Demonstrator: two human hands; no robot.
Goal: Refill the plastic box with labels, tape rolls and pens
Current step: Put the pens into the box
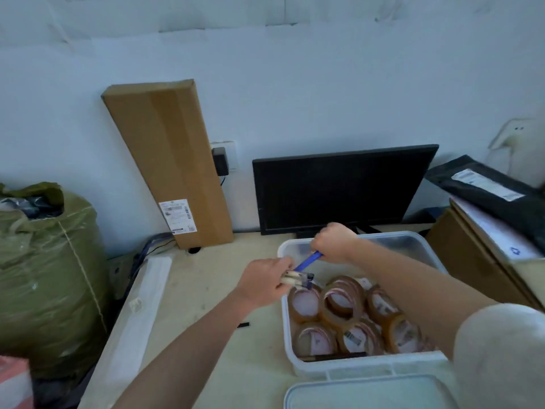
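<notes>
Gripping a pen bundle (296, 279) at frame centre, the left hand (265, 283) is clamped shut; the right hand (334, 242) is pinching a blue pen (308, 261), best pulled straight, over the plastic box (368, 366) of tape rolls (342, 307).

Lid (368, 392) cut by bottom edge; shipping label (177, 215) print blurred.

Tape rolls (342, 305) crowd the plastic box's (287, 335) near half; far half open. Monitor (339, 190) blocks counter's (206, 290) back edge; left of box bare.
</notes>
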